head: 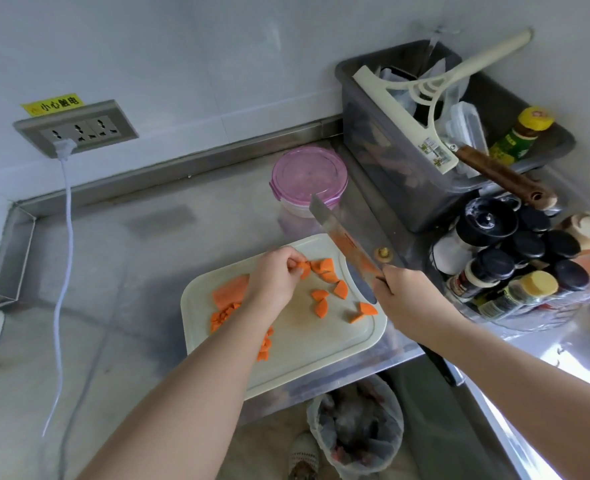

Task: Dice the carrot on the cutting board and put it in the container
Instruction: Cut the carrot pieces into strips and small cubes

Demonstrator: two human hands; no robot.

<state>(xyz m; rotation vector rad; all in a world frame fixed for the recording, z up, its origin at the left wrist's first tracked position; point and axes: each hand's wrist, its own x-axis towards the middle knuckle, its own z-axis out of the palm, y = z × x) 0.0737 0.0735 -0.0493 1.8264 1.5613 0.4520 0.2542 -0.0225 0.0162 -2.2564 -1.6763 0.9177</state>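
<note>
Left hand pinches carrot piece | right hand grips knife handle

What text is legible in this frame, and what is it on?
"小心触电": yellow sticker above the wall socket.
Squeegee label: too blurred to read.
Green bottle label: too blurred to read.
Spice jar labels: too small and blurred to read.

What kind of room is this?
Most likely a kitchen: a steel counter holds a cutting board with carrot pieces, the right hand grips a cleaver, and spice jars stand nearby.
</note>
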